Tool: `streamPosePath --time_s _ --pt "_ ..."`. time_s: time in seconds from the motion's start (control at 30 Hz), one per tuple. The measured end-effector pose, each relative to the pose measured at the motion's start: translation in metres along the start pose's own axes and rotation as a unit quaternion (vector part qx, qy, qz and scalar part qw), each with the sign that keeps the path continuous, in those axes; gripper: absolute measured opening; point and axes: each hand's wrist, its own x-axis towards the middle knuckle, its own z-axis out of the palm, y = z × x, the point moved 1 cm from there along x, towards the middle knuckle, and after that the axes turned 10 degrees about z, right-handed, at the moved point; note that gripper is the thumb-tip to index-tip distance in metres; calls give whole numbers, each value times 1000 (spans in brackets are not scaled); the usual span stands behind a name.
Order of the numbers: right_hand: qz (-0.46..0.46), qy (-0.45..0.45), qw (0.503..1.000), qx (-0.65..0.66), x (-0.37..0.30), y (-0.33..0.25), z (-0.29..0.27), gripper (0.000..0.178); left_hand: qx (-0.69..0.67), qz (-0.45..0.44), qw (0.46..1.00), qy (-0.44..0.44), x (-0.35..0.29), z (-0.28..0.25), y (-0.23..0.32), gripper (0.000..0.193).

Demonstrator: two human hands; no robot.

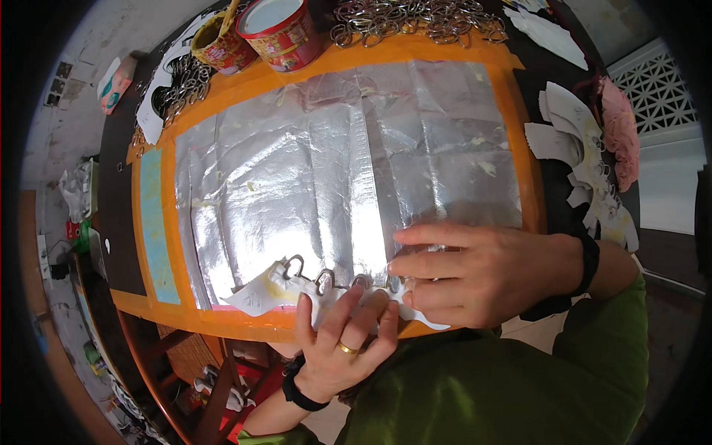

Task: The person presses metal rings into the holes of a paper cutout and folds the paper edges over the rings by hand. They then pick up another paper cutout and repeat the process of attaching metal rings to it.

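A white fabric strip (259, 293) with bent metal loops along its upper edge lies at the near edge of the table, under both hands. My left hand (341, 345), with a gold ring on one finger, is closed on the strip's middle, its fingertips just below the metal loops (326, 278). At the strip's right part, my right hand (482, 274) pinches the edge beside a loop, two fingers stretched out over the foil. Its thumb and the pinched spot are mostly hidden. The strip's left end, with a yellowish stain, sticks out free.
Silvery foil (289, 178) framed by orange tape (530, 178) covers the tabletop. A heap of metal loops (415, 22) and a red tin (282, 33) stand at the back. More white strips (575, 133) hang at the right edge; a wooden chair (159, 371) is at lower left.
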Motion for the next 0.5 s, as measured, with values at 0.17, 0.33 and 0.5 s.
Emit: streamPosePath --time_s 0.17,0.33,0.5 --pt "-1 -19 1000 -11 4 -2 -2 16 19 -2 999 42 1 10 1 21" --pt "6 -37 999 -2 6 -3 4 19 33 23 999 29 -2 5 -1 11" --pt "23 -55 998 32 11 -3 1 17 28 47 998 39 -1 6 -5 6"
